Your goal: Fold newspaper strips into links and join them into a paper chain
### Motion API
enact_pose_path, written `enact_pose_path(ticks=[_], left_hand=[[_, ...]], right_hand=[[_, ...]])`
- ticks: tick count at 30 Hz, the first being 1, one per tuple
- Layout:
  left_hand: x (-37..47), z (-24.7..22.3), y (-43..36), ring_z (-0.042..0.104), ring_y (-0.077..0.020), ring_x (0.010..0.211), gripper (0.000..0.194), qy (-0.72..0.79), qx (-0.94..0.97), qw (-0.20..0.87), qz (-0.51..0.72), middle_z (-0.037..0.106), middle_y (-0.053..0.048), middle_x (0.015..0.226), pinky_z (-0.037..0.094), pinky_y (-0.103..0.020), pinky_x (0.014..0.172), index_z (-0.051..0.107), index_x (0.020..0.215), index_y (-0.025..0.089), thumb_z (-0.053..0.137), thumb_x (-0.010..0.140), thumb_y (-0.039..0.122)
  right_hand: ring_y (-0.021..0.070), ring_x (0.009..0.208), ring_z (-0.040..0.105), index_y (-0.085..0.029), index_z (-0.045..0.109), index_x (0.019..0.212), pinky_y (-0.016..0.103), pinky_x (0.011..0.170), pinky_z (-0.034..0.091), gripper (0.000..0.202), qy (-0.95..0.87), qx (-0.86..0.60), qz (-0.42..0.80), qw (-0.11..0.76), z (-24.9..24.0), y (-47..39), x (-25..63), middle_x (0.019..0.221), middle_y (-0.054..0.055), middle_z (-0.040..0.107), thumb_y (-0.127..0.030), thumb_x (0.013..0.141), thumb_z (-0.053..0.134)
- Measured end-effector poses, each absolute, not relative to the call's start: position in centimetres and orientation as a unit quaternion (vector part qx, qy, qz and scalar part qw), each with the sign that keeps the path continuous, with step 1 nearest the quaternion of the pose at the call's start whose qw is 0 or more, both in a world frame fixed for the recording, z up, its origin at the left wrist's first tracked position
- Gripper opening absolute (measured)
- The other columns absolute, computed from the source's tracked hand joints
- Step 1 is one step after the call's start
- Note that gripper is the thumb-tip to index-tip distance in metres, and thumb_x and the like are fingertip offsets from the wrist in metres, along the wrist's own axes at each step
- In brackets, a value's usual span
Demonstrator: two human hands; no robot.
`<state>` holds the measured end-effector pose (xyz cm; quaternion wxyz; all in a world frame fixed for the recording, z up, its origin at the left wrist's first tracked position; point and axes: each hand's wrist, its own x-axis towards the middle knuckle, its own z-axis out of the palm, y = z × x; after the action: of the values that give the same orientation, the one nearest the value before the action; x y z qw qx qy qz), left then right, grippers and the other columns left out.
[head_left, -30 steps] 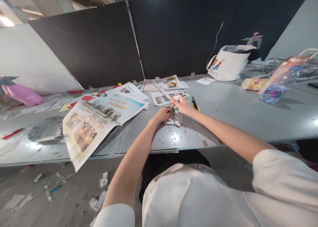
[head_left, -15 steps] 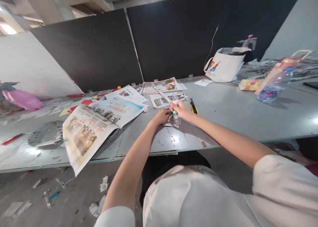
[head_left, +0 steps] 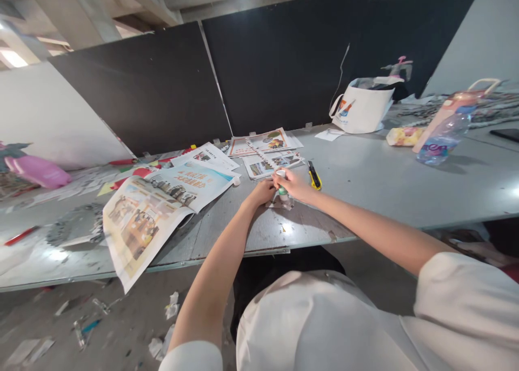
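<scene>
My right hand (head_left: 295,185) is wrapped round a small white-and-green bottle (head_left: 283,193), which looks like a glue bottle. Its lower end is against a small piece of paper (head_left: 275,204) on the worktable. Beside it, my left hand (head_left: 263,192) is closed, its fingers curled at the paper's far left edge. Just right of my hands lies a yellow-and-black utility knife (head_left: 314,175). Beyond them is a spiral-bound booklet (head_left: 267,163) with printed pictures, lying open. Fingers and bottle partly hide the paper.
An open printed magazine (head_left: 150,214) hangs over the table's front edge at left. A grey ring-shaped piece (head_left: 77,225) and a red pen (head_left: 21,236) lie farther left. At right stand a white bag (head_left: 363,108), a snack packet (head_left: 405,136) and a plastic water bottle (head_left: 446,138).
My right hand and the bottle have shifted slightly left, closer to my left hand. The bottle's lower end is less visible. The view has moved a little.
</scene>
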<state>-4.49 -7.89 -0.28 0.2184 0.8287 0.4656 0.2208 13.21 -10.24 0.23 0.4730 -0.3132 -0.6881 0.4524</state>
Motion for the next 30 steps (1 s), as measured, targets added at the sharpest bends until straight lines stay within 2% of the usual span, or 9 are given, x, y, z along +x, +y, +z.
enact_pose_path(ticks=[6, 9, 12, 18, 22, 25, 27, 30], left_hand=[[-4.2, -0.4, -7.7, 0.074, -0.0237, 0.102, 0.024, 0.488, 0.819, 0.226, 0.200, 0.084, -0.013, 0.108, 0.058, -0.031, 0.101, 0.080, 0.094, 0.012, 0.057, 0.094, 0.007], [-4.2, -0.4, -7.7, 0.072, -0.0213, 0.103, 0.022, 0.468, 0.830, 0.223, 0.205, 0.084, -0.012, 0.115, 0.055, -0.026, 0.099, 0.081, 0.099, 0.012, 0.059, 0.094, 0.007], [-4.4, -0.3, -7.8, 0.073, -0.0232, 0.108, 0.017, 0.458, 0.838, 0.217, 0.201, 0.084, -0.012, 0.121, 0.055, -0.025, 0.098, 0.081, 0.095, 0.013, 0.065, 0.091, 0.008], [-4.5, -0.2, -7.8, 0.075, -0.0267, 0.119, 0.024, 0.429, 0.852, 0.224, 0.199, 0.085, -0.012, 0.125, 0.055, -0.031, 0.111, 0.085, 0.094, 0.014, 0.062, 0.092, 0.008], [-4.3, -0.3, -7.8, 0.075, -0.0271, 0.124, 0.037, 0.459, 0.840, 0.209, 0.202, 0.084, -0.011, 0.132, 0.054, -0.035, 0.118, 0.088, 0.102, 0.016, 0.053, 0.097, 0.008], [-4.3, -0.5, -7.8, 0.077, -0.0282, 0.124, 0.040, 0.456, 0.838, 0.213, 0.211, 0.084, -0.011, 0.133, 0.055, -0.037, 0.120, 0.090, 0.117, 0.016, 0.054, 0.099, 0.010], [-4.5, -0.7, -7.7, 0.077, -0.0284, 0.128, 0.044, 0.444, 0.841, 0.217, 0.221, 0.083, -0.010, 0.136, 0.054, -0.039, 0.124, 0.088, 0.128, 0.017, 0.055, 0.099, 0.010], [-4.8, -0.9, -7.6, 0.072, -0.0275, 0.140, 0.051, 0.431, 0.845, 0.218, 0.228, 0.079, -0.006, 0.146, 0.048, -0.040, 0.131, 0.084, 0.140, 0.022, 0.055, 0.099, 0.010]], right_hand=[[0.0189, 0.070, 0.051, -0.028, 0.053, 0.098, 0.035, 0.066, 0.040, 0.048, -0.717, -0.302, 0.450, 0.439, -0.1, -12.1, 13.6, 0.079, -0.001, 0.061, -0.074, 0.103, 0.066], [0.0188, 0.069, 0.051, -0.028, 0.052, 0.099, 0.035, 0.067, 0.040, 0.047, -0.726, -0.302, 0.446, 0.427, 0.5, -13.5, 13.7, 0.079, -0.001, 0.060, -0.073, 0.104, 0.066], [0.0188, 0.068, 0.050, -0.028, 0.051, 0.102, 0.034, 0.064, 0.039, 0.048, -0.736, -0.307, 0.445, 0.406, 1.3, -15.2, 13.9, 0.080, -0.002, 0.060, -0.074, 0.104, 0.066], [0.0175, 0.068, 0.050, -0.027, 0.052, 0.102, 0.033, 0.063, 0.039, 0.053, -0.731, -0.313, 0.445, 0.412, 1.1, -16.1, 14.3, 0.081, -0.001, 0.061, -0.079, 0.104, 0.061], [0.0164, 0.067, 0.049, -0.026, 0.054, 0.103, 0.033, 0.063, 0.040, 0.058, -0.682, -0.312, 0.484, 0.451, 1.2, -15.0, 14.4, 0.077, -0.002, 0.060, -0.082, 0.096, 0.071], [0.0163, 0.068, 0.049, -0.026, 0.056, 0.101, 0.035, 0.066, 0.046, 0.058, -0.623, -0.285, 0.593, 0.424, 2.8, -14.9, 15.1, 0.074, -0.004, 0.056, -0.076, 0.090, 0.084], [0.0173, 0.071, 0.052, -0.026, 0.059, 0.101, 0.038, 0.071, 0.052, 0.052, -0.600, -0.271, 0.649, 0.382, 4.3, -14.9, 16.0, 0.075, -0.003, 0.054, -0.067, 0.090, 0.089], [0.0187, 0.078, 0.057, -0.026, 0.057, 0.097, 0.038, 0.076, 0.053, 0.049, -0.604, -0.270, 0.617, 0.427, 6.0, -13.8, 17.2, 0.082, -0.001, 0.058, -0.063, 0.093, 0.088]])
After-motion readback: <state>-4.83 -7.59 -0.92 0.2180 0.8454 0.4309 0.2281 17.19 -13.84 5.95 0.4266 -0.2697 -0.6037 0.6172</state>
